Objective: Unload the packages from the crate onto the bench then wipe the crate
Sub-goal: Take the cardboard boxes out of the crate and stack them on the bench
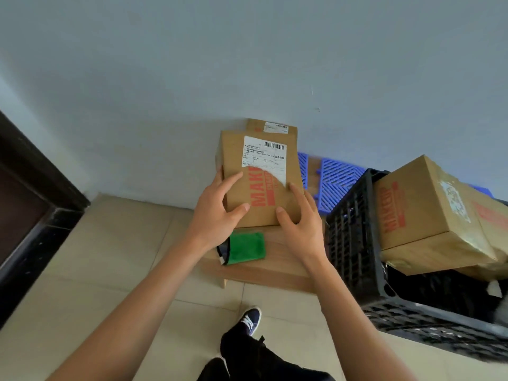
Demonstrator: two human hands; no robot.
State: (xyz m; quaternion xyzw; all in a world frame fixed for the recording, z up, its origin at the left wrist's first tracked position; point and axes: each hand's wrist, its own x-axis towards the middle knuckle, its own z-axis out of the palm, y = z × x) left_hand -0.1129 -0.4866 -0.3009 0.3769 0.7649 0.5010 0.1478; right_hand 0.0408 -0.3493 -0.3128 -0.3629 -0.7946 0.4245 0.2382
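A cardboard box with a white shipping label and red lettering sits on the wooden bench, at its wall end, against another box behind it. The left hand rests on the box's left edge with fingers spread, thumb on top; the right hand rests on its right near corner, fingers likewise spread and loosely bent, neither pinching. A green cloth lies on the bench just before the box, between the wrists. Right of the bench stands the black crate, and a larger box leans tilted in it.
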